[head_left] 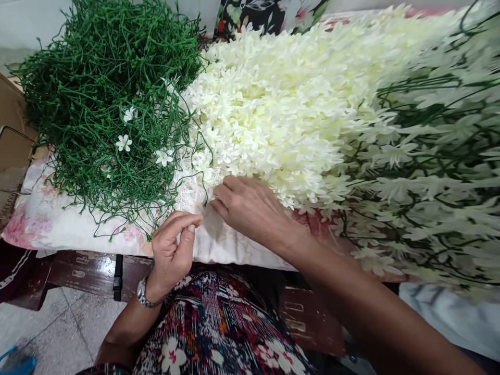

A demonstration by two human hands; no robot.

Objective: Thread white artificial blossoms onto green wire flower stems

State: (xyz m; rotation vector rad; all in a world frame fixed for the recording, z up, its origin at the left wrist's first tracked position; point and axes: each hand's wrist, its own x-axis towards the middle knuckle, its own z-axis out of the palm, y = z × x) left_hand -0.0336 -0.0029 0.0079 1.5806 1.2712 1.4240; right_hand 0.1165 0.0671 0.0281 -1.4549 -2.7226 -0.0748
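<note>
My left hand (174, 245) is closed in a pinch, thumb against the bent index finger, just above the front edge of the floral cloth. Whatever lies between those fingertips is too small to make out. Beside it, my right hand (250, 203) has its fingers curled together at the front of a heap of cream-white artificial petals (265, 104); its fingertips hide what they hold, if anything. Between the hands and the heaps lie thin white stamen-like strands (191, 190). A large tangle of green plastic stems (113, 67) rises behind my left hand, with a few white blossoms (124, 143) in it.
Assembled white flowers on green stems (394, 156) spread along the right side. The floral cloth (128, 237) covers the work surface over a brown wooden bench (82, 273). A cardboard box (13, 125) stands at the far left, and a dark floral fabric (269, 15) lies behind.
</note>
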